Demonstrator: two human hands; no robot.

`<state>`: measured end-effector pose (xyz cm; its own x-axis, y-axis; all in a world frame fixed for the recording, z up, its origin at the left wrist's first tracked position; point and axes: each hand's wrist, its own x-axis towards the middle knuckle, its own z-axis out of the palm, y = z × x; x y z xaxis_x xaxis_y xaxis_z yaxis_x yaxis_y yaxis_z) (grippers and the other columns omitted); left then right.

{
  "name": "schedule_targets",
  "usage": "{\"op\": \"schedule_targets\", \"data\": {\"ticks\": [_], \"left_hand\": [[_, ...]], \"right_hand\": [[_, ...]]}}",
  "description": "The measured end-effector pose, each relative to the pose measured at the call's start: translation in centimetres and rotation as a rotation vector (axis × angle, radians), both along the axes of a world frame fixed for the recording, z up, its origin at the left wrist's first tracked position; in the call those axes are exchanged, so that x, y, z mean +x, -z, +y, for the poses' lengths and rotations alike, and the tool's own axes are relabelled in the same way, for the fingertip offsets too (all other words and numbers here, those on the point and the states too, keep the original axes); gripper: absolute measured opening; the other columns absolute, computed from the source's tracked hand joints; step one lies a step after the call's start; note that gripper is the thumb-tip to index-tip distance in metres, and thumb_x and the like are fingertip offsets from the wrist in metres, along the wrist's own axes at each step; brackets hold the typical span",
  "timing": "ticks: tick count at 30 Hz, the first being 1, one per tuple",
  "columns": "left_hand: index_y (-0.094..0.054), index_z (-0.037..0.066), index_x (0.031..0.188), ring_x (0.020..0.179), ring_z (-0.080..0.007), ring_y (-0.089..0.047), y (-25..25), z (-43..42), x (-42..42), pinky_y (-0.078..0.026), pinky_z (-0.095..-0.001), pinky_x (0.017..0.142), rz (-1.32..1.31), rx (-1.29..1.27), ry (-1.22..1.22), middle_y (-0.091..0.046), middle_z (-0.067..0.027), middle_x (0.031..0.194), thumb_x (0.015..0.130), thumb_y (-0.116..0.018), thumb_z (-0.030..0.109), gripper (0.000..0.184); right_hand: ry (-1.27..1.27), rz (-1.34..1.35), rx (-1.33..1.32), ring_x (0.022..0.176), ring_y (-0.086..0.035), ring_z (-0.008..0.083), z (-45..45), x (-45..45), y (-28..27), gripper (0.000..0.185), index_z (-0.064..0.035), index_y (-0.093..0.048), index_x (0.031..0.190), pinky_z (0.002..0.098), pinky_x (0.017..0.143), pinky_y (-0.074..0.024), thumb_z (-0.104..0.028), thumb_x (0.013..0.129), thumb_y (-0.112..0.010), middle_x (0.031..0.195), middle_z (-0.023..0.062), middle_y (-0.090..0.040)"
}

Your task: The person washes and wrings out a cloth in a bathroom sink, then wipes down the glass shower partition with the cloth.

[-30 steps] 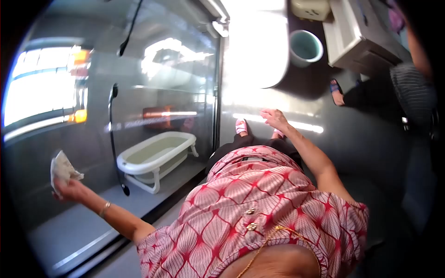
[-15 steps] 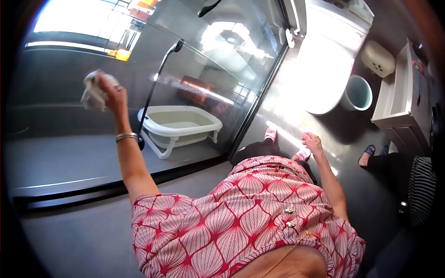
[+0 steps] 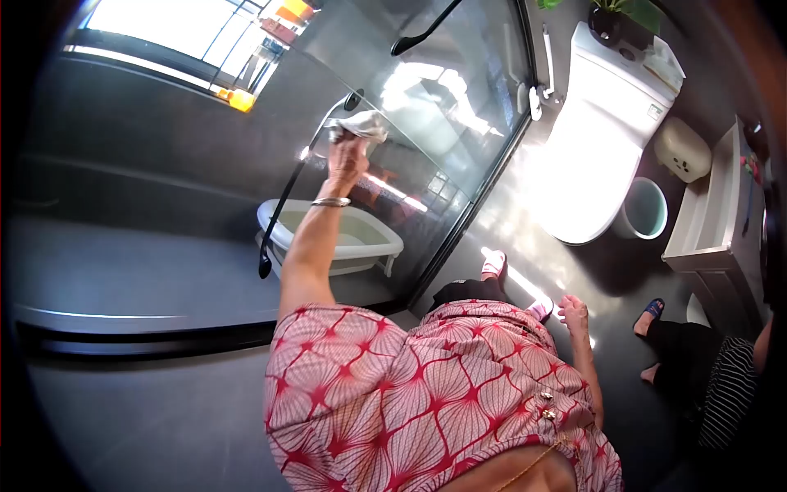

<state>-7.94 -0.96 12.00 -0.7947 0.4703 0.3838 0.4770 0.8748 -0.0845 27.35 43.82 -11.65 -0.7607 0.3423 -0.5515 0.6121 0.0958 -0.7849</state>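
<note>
Partly visible cloth (image 3: 361, 125) in left hand (image 3: 349, 157)

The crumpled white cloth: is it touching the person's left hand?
Touching. The head view shows the bare left hand gripping the crumpled white cloth, which bunches beyond it.

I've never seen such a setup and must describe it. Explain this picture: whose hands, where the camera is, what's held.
There's no machine: a camera worn on a person's head looks forward and down at their bare hands. The left hand holds a pale cloth near the glass; whether it touches is unclear. The right hand, in front of the body, seems empty. A tub, a toilet and a bucket stand on the floor. Another person is at the right edge.
</note>
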Motion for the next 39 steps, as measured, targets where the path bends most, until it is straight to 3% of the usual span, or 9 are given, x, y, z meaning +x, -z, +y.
{"op": "schedule_targets", "data": {"ticks": [3,6,13,26,28,30,35,36,39], "left_hand": [[-0.059,0.006,0.073,0.069,-0.0279,-0.053,-8.3,-2.7,-3.1,-0.043,-0.0375,0.061,0.402,-0.069,0.014,-0.056,-0.0105,0.070,0.073,-0.053,0.007,0.006],[-0.058,0.004,0.077,0.072,-0.0275,-0.054,-8.4,0.6,-5.3,-0.044,-0.0371,0.063,0.349,0.030,-0.087,-0.056,-0.0119,0.074,0.073,-0.054,0.007,0.007],[-0.054,-0.002,0.088,0.078,-0.0267,-0.055,3.7,18.5,5.8,-0.045,-0.0362,0.068,-0.177,0.398,0.065,-0.056,-0.0151,0.085,0.073,-0.056,0.006,0.017],[-0.047,-0.011,0.107,0.090,-0.0252,-0.057,5.0,33.8,12.4,-0.048,-0.0344,0.078,-0.663,0.535,0.659,-0.055,-0.0210,0.104,0.072,-0.060,0.005,0.040],[-0.041,-0.009,0.115,0.093,-0.0255,-0.056,3.8,39.7,14.0,-0.048,-0.0344,0.079,-1.176,0.788,0.753,-0.052,-0.0203,0.110,0.072,-0.056,0.007,0.048],[-0.031,-0.002,0.127,0.097,-0.0261,-0.053,1.5,45.7,16.3,-0.048,-0.0344,0.080,-2.099,1.366,0.316,-0.045,-0.0181,0.118,0.072,-0.046,0.012,0.059],[-0.038,0.001,0.117,0.100,-0.0273,-0.049,-0.6,54.1,18.1,-0.049,-0.0372,0.078,-2.207,1.213,0.532,-0.044,-0.0173,0.114,0.067,-0.046,0.015,0.052],[-0.038,0.001,0.118,0.102,-0.0274,-0.048,-0.4,54.8,18.3,-0.049,-0.0374,0.078,-1.860,1.082,0.694,-0.043,-0.0176,0.116,0.067,-0.045,0.014,0.053],[-0.032,0.009,0.132,0.107,-0.0273,-0.047,-3.2,58.7,19.0,-0.041,-0.0413,0.088,-2.424,1.342,0.496,-0.044,-0.0142,0.123,0.069,-0.040,0.012,0.064]], "right_hand": [[0.024,-0.060,0.011,0.059,-0.057,0.0132,0.6,-3.3,-0.1,0.032,-0.0020,-0.058,0.102,0.0252,0.046,-0.0461,-0.026,0.082,-0.050,0.076,0.0069,-0.061],[-0.071,0.293,0.190,0.052,-0.048,0.0130,0.4,-8.2,3.8,0.025,-0.0022,-0.054,0.065,0.0297,0.046,-0.0406,-0.023,0.078,-0.052,0.055,0.0041,-0.049],[-0.136,0.161,0.290,0.089,-0.058,0.0315,6.4,-9.3,-3.1,0.034,0.0004,-0.062,0.088,0.0371,0.083,-0.0436,-0.027,0.081,-0.043,0.090,0.0189,-0.061],[0.246,0.067,0.252,0.080,-0.061,0.0272,12.0,6.3,0.6,0.028,-0.0042,-0.063,0.088,0.0328,0.073,-0.0466,-0.027,0.076,-0.052,0.082,0.0161,-0.063],[0.346,0.169,0.183,0.079,-0.061,0.0256,13.6,8.7,3.0,0.027,-0.0025,-0.062,0.091,0.0323,0.073,-0.0471,-0.025,0.078,-0.054,0.084,0.0146,-0.064],[0.426,0.231,0.111,0.078,-0.061,0.0236,14.8,11.2,3.2,0.027,-0.0012,-0.061,0.092,0.0313,0.072,-0.0475,-0.023,0.078,-0.054,0.084,0.0135,-0.064],[0.690,0.372,0.004,0.060,-0.051,0.0088,18.9,14.0,1.3,0.029,0.0025,-0.055,0.097,0.0224,0.054,-0.0431,-0.022,0.081,-0.054,0.074,0.0015,-0.054],[0.722,0.422,-0.149,0.061,-0.051,0.0089,19.6,13.9,0.7,0.029,0.0015,-0.055,0.096,0.0225,0.056,-0.0436,-0.022,0.081,-0.053,0.075,0.0015,-0.054],[0.760,0.473,-0.321,0.064,-0.052,0.0087,22.3,13.2,-2.1,0.028,-0.0008,-0.056,0.095,0.0224,0.062,-0.0443,-0.023,0.080,-0.051,0.077,0.0014,-0.055]]}}
